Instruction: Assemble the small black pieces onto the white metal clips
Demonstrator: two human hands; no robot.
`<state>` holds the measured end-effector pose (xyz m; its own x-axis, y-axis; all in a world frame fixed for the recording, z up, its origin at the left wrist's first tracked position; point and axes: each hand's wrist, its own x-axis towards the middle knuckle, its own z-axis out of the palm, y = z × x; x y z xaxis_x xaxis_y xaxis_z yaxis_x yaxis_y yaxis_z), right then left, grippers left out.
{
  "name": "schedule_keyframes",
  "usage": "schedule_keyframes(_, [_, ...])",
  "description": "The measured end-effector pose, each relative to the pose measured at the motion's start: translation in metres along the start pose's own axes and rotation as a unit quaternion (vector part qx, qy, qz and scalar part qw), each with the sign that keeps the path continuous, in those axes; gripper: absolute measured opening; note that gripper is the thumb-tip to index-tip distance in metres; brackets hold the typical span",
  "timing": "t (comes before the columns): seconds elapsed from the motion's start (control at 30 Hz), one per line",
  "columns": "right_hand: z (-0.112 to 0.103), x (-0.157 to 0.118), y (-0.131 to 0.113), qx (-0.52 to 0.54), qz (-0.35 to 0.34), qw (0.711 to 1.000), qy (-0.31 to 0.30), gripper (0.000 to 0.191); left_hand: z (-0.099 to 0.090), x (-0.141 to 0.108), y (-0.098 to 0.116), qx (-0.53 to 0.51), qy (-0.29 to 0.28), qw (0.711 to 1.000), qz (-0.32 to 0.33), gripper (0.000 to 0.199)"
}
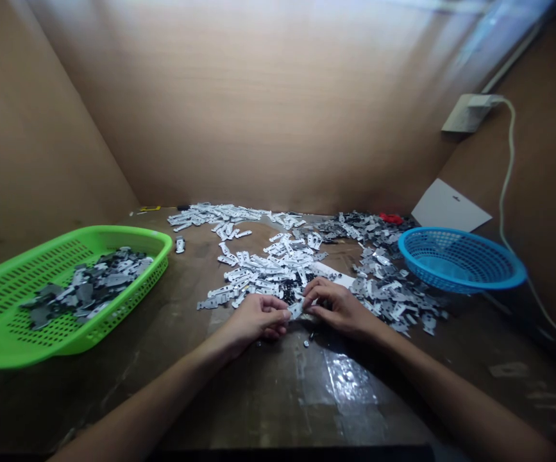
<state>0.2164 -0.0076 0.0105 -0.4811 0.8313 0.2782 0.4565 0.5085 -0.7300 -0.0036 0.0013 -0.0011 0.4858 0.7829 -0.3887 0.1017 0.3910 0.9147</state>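
Head view, left hand (257,316) and right hand (334,304) pinching metal piece (295,310), yellow strip (150,208) at their ten o'clock, any print illegible

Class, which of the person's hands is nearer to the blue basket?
Right. The right hand has loose metal parts between it and the blue basket; the left hand is farther off, beyond the right hand.

Brown panel walls (239,128) on three sides; bluish glare (278,16) above; dark tabletop (167,321).
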Motion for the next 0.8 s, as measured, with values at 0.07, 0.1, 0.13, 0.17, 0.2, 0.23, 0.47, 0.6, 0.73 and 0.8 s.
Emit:
schedule_keyframes(0.07, [-0.002, 0.001, -0.001, 0.021, 0.01, 1.0, 0.009, 0.008, 0.0, 0.0, 0.0, -0.001, -0.001, 1.0, 0.001, 0.037])
schedule_keyframes(0.1, [-0.003, 0.001, -0.001, 0.028, 0.019, 0.999, 0.017, 0.008, 0.0, 0.0, 0.0, -0.002, 0.0, 1.0, 0.002, 0.037])
schedule_keyframes(0.13, [-0.004, 0.002, -0.001, 0.031, 0.031, 0.999, 0.027, 0.009, 0.0, 0.0, 0.0, -0.003, 0.002, 1.0, 0.003, 0.038])
schedule_keyframes(0.17, [-0.004, 0.002, 0.0, 0.03, 0.046, 0.998, 0.041, 0.01, 0.0, 0.0, 0.0, -0.004, 0.004, 1.0, 0.003, 0.039])
schedule_keyframes(0.2, [-0.005, 0.002, 0.001, 0.025, 0.064, 0.996, 0.056, 0.011, 0.0, -0.001, -0.001, -0.005, 0.006, 1.0, 0.003, 0.039])
schedule_keyframes(0.23, [-0.005, 0.003, 0.002, 0.02, 0.084, 0.994, 0.069, 0.014, 0.0, -0.001, -0.001, -0.005, 0.008, 1.0, 0.003, 0.04])
schedule_keyframes(0.47, [0.006, -0.001, 0.011, 0.092, 0.196, 0.976, 0.012, 0.029, 0.003, -0.004, 0.001, 0.021, 0.001, 1.0, 0.015, 0.04])
schedule_keyframes(0.6, [0.006, -0.001, 0.012, 0.183, 0.247, 0.951, 0.02, 0.031, 0.004, -0.004, 0.003, 0.014, 0.009, 1.0, 0.006, 0.039])
schedule_keyframes(0.73, [0.005, 0.0, 0.012, 0.233, 0.265, 0.935, 0.034, 0.034, 0.003, -0.003, 0.004, 0.004, -0.001, 1.0, -0.005, 0.036])
schedule_keyframes(0.8, [0.005, 0.0, 0.011, 0.211, 0.256, 0.943, 0.037, 0.034, 0.002, -0.003, 0.004, -0.005, -0.013, 1.0, -0.01, 0.034])
